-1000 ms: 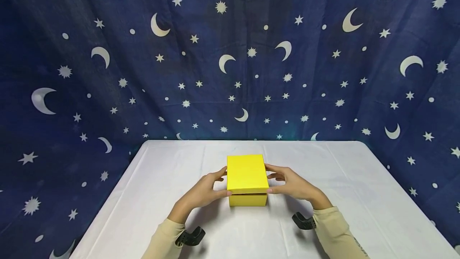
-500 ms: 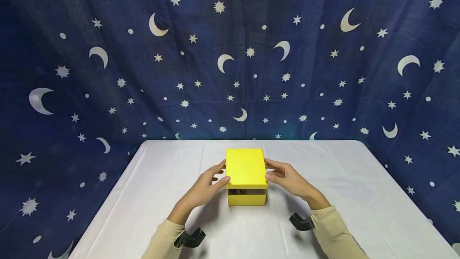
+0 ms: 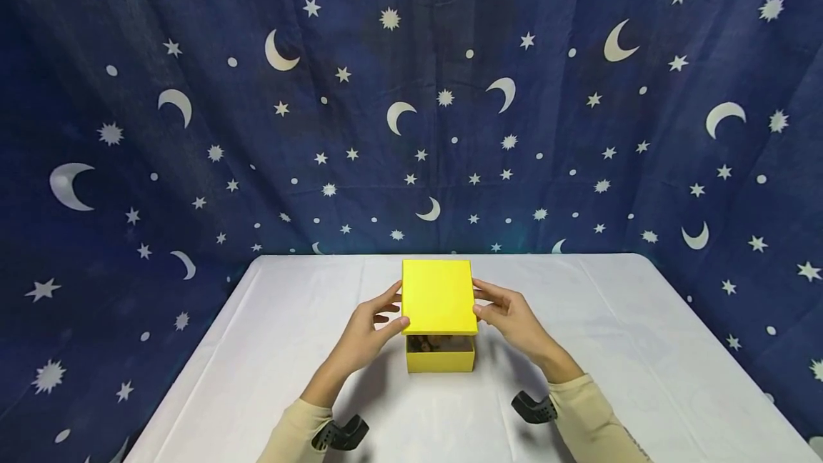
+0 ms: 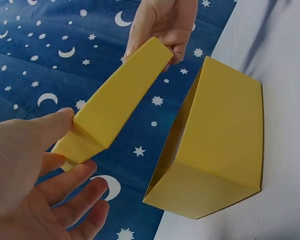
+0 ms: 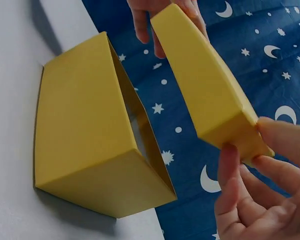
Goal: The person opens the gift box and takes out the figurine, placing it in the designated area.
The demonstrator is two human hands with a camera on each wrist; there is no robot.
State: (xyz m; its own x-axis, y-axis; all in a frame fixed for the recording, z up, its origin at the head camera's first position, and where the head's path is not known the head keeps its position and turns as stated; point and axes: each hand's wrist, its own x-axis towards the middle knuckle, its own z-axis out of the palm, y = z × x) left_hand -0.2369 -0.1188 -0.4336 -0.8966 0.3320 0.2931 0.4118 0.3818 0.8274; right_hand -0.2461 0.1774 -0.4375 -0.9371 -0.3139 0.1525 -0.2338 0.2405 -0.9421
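A yellow box lid (image 3: 439,296) is raised above the yellow box (image 3: 440,362), with a gap between the two in both wrist views. My left hand (image 3: 362,332) pinches the lid's left side between thumb and fingers. On the opposite side my right hand (image 3: 519,324) grips the lid the same way. In the left wrist view the lid (image 4: 116,100) tilts above the open box (image 4: 220,125). Something brown (image 3: 424,343) shows inside the box through the front gap; most of the box's inside is hidden under the lid.
The box stands on a table with a white cloth (image 3: 308,291). Behind and beside the table hangs a dark blue curtain (image 3: 360,127) with moons and stars. A black wrist strap mount (image 3: 341,434) sits on each forearm.
Both hands have lifted the lid up off the box. The gap at the front has widened, so the brown contents show. The box has stayed on the table.
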